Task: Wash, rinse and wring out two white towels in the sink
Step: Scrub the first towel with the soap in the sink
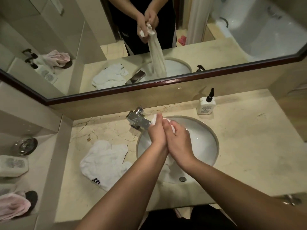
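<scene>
A white pump bottle (206,105) with a black nozzle is standing upright on the marble counter (249,138), behind and to the right of the basin. A framed mirror (66,47) is running along the wall behind the counter. Left of the counter, a lower ledge is holding a metal dish (25,146) and a pink cloth (14,204).

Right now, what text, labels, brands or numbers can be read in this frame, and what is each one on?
White towel on the counter: black marking near its front edge, partly folded under, perhaps "S"; not readable as a word.
Pump bottle: label with printed lines, too small and blurred to read.
Containers on the left shelf: grey printing, blurred, unreadable.
Bottles reflected in the mirror: label blurred, unreadable.
Nothing else legible.
</scene>
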{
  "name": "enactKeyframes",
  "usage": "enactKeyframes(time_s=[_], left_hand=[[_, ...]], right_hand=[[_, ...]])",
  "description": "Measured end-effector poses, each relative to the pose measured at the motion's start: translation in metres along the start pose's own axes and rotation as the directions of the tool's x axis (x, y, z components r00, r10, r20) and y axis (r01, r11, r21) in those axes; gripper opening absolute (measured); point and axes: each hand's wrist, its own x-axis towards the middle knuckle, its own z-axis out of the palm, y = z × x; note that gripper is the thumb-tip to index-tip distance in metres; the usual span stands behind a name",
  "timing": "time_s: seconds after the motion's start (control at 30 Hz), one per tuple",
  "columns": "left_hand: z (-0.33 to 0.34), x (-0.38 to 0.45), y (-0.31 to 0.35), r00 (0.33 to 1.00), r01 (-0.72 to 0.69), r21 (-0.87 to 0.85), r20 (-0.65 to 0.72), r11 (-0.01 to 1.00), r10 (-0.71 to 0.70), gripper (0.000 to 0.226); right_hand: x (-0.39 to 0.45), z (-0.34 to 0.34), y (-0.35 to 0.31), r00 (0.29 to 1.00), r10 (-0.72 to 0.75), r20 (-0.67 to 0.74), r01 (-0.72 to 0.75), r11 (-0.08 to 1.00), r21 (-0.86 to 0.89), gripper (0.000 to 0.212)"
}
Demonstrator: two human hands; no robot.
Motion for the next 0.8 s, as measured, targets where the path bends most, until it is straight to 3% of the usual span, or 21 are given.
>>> enactKeyframes(time_s=[0.1, 0.2, 0.27, 0.33, 0.43, 0.47, 0.53, 0.6, 0.67, 0.73, 0.8], left_hand=[[0.008, -0.012, -0.009, 0.997, -0.029, 0.008, 0.075, 1.0, 0.028, 0.038], [0.014, -0.021, -0.018, 0.997, -0.057, 0.037, 0.06, 0.998, 0.055, 0.048], [0.007, -0.013, -0.019, 0.998, -0.063, 0.024, 0.004, 0.998, 0.063, 0.043], [0.0, -0.006, -0.015, 0.996, -0.075, 0.058, -0.037, 0.995, 0.077, 0.042], [-0.004, -0.003, -0.013, 0.993, -0.105, 0.141, -0.047, 0.984, 0.112, 0.056], [-0.006, -0.002, -0.011, 0.99, -0.126, 0.172, -0.045, 0.977, 0.135, 0.056], [-0.012, 0.006, -0.008, 0.982, -0.175, 0.258, -0.02, 0.95, 0.187, 0.053], [-0.02, 0.012, -0.005, 0.965, -0.259, 0.401, 0.063, 0.879, 0.256, 0.05], [-0.027, 0.016, -0.004, 0.931, -0.363, 0.508, 0.17, 0.781, 0.323, 0.05], [-0.035, 0.02, -0.001, 0.908, -0.417, 0.587, 0.234, 0.694, 0.347, 0.053], [-0.041, 0.027, 0.001, 0.902, -0.43, 0.626, 0.271, 0.651, 0.336, 0.06]], right_hand=[[0.017, -0.014, 0.011, 0.996, -0.01, -0.092, 0.006, 0.999, -0.043, 0.044], [0.055, -0.042, 0.024, 0.922, 0.222, -0.316, -0.178, 0.971, 0.162, 0.027], [0.062, -0.054, 0.034, 0.847, 0.398, -0.353, -0.268, 0.892, 0.364, 0.04], [0.062, -0.062, 0.05, 0.782, 0.579, -0.231, -0.399, 0.749, 0.528, 0.049], [0.055, -0.07, 0.077, 0.671, 0.677, 0.303, -0.686, 0.411, 0.6, 0.022], [0.051, -0.072, 0.086, 0.642, 0.667, 0.377, -0.736, 0.399, 0.547, 0.025], [0.05, -0.077, 0.101, 0.695, 0.64, 0.326, -0.717, 0.59, 0.371, 0.032], [0.05, -0.087, 0.108, 0.819, 0.53, 0.221, -0.564, 0.815, 0.136, 0.037], [0.053, -0.098, 0.105, 0.867, 0.428, 0.255, -0.441, 0.897, -0.006, 0.041], [0.057, -0.112, 0.104, 0.818, 0.425, 0.389, -0.425, 0.901, -0.089, 0.055], [0.062, -0.127, 0.1, 0.738, 0.467, 0.487, -0.354, 0.883, -0.309, 0.087]])
